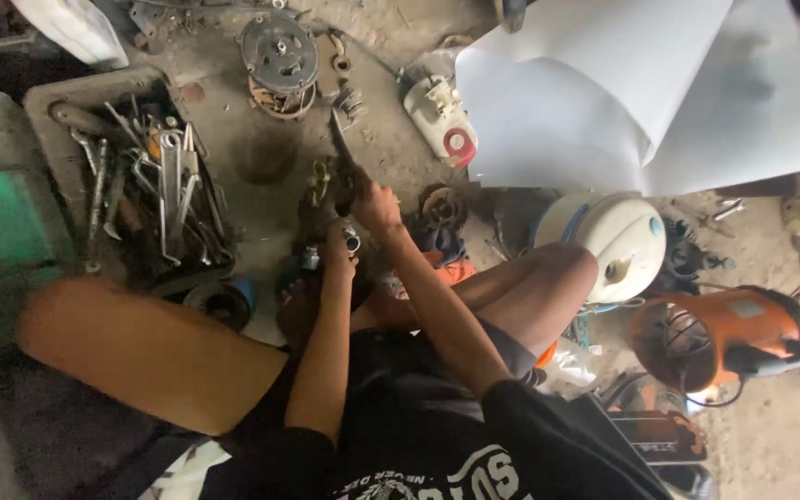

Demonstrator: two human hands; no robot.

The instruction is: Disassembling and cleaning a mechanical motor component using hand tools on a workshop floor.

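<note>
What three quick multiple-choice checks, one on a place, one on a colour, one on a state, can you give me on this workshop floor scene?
1. Where does the grey tray of metal wrenches lie?
A. To the person's left
B. Behind the white sheets
C. On the person's lap

2. What colour is the ribbed round fan housing at right?
A. Green
B. Orange
C. Black

3. How is the right hand?
A. Open and flat on the floor
B. Closed around a dark tool handle
C. Resting on a knee

Answers:
1 A, the tray sits at the picture's left, beside the left leg.
2 B, its shell is plainly orange.
3 B, its fingers wrap the handle, the blade pointing away, while the left hand grips the dark metal part.
</note>
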